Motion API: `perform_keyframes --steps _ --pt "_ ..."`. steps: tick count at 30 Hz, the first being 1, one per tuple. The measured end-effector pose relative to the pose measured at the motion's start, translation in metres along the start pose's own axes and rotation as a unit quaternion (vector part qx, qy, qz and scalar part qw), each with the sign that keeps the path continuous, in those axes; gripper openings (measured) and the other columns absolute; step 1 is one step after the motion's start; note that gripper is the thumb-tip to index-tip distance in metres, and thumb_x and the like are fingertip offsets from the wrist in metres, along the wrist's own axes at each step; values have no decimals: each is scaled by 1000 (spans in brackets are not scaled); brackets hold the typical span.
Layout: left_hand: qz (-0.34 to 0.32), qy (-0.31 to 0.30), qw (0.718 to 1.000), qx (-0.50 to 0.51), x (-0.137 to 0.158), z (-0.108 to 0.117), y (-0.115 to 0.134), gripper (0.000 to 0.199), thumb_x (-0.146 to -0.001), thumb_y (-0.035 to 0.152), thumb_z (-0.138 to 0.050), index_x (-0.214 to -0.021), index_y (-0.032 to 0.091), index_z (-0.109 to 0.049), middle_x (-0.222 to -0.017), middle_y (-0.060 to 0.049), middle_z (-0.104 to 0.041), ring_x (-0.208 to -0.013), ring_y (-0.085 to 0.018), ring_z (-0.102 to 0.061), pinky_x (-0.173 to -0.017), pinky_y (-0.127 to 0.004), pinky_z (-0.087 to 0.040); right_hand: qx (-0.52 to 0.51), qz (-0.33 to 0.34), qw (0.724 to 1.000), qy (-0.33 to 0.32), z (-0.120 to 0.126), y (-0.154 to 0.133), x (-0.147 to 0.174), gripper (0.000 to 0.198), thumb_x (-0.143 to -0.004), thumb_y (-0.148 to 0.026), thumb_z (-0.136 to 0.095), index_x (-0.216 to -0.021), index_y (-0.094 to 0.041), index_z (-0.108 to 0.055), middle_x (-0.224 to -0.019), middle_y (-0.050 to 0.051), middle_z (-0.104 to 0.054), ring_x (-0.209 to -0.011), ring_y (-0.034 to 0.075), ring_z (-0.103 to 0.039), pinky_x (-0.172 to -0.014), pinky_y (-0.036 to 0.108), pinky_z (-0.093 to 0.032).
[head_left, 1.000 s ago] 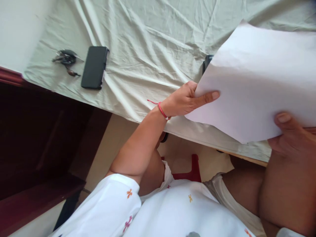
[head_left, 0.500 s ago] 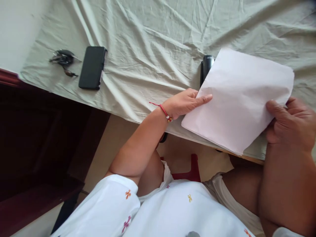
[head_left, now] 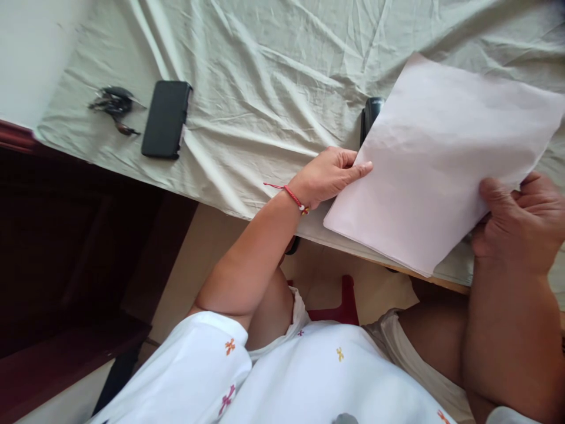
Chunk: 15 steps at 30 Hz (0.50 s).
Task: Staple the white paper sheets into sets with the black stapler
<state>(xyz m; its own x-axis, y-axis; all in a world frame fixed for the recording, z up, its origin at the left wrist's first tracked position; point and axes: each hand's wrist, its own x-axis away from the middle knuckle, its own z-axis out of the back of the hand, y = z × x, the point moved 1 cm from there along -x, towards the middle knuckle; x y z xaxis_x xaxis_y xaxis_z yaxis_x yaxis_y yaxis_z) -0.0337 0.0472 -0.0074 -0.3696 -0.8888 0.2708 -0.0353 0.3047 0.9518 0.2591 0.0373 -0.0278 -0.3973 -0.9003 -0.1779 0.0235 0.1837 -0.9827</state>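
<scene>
White sheets of paper (head_left: 432, 159), stacked with their edges roughly together, tilt up over the near right part of the table. My left hand (head_left: 331, 175) grips their left edge, thumb on top and fingers underneath. On the opposite edge, my right hand (head_left: 521, 215) is closed, its thumb pressed on the upper face and the other fingers partly hidden. Just beyond my left hand lies a black object, perhaps a stapler (head_left: 373, 115), half covered by the paper.
A pale green wrinkled cloth (head_left: 265, 88) covers the table. At the left lie a black phone (head_left: 165, 119) and a dark tangled bundle (head_left: 113, 106), possibly keys. Below the table edge stand a red stool (head_left: 344, 303) and dark wooden furniture (head_left: 66, 247).
The far edge of the paper has risen and tilted toward me, so the sheets look larger and reach farther right. Both hands keep their hold, with only slight shifts.
</scene>
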Motion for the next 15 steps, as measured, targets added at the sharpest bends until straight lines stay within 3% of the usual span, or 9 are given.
perform_keyframes --steps 3,8,15 --pt "-7 48 994 -98 2 5 8 20 -92 32 -69 -81 15 -67 -76 -1 -66 -75 -12 -62 -72 -27 -50 -1 4 1000 18 2 3 -3 30 -62 -16 -83 -92 -15 -80 -89 4 -77 -73 14 -66 -81 38 -60" --pt "-42 97 984 -146 8 11 7 4 -82 18 -69 -83 14 -69 -80 -2 -69 -78 -12 -61 -73 -25 -49 7 -8 999 40 4 8 -9 25 -61 -13 -86 -84 -14 -79 -84 6 -77 -67 14 -66 -69 35 -60" --pt "8 21 992 -127 23 9 15 17 -87 23 -70 -73 14 -63 -68 1 -61 -65 -8 -55 -64 -23 -43 52 -8 997 60 7 11 -15 20 -62 -4 -84 -79 -14 -82 -79 7 -78 -59 13 -66 -61 32 -54"
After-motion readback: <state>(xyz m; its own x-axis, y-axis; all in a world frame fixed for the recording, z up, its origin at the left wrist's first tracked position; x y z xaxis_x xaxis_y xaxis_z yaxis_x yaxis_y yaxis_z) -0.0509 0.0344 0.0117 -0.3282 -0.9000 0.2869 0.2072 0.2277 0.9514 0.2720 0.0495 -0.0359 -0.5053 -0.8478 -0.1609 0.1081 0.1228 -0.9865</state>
